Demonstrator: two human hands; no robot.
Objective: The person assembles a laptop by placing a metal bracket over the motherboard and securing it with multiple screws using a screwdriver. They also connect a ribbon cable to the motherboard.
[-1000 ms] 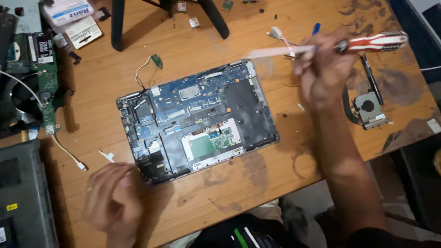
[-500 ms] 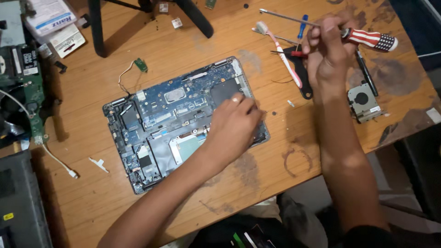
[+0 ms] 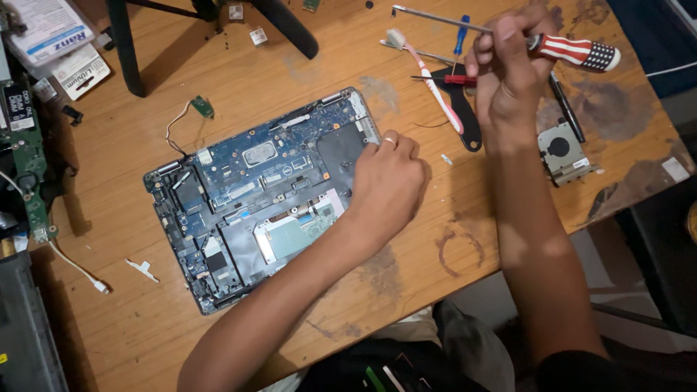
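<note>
My right hand (image 3: 512,76) is closing its grip around one screwdriver (image 3: 559,47) with a striped and starred handle, fingers clamped on the shaft near the handle, up in the upper right of the frame; the metal shaft is pointing left, above the bench (image 3: 254,65). My left hand (image 3: 388,185) is resting, fingers curled together, on the right edge of one opened laptop base (image 3: 247,203), which is lying tilted in the middle of the frame with its blue circuit board exposed. I cannot tell whether those curled fingers are pinching anything. A ring is showing on one finger.

I am counting two hands, one laptop base and one held screwdriver. A second, small blue-handled screwdriver (image 3: 459,36) and a red-handled one (image 3: 446,80) are lying on the bench just beside my right hand. One pink and white toothbrush (image 3: 428,76) is lying across a black pry tool (image 3: 465,109) between the two hands. One detached cooling fan (image 3: 563,152) is sitting to the right of my right forearm, near a black pen (image 3: 566,105). One small green board with wires (image 3: 200,109) is lying above the laptop base, and a long green circuit board (image 3: 29,174) is sitting at the left edge. My left forearm is crossing over the lower right corner of the laptop base, hiding it.
</note>
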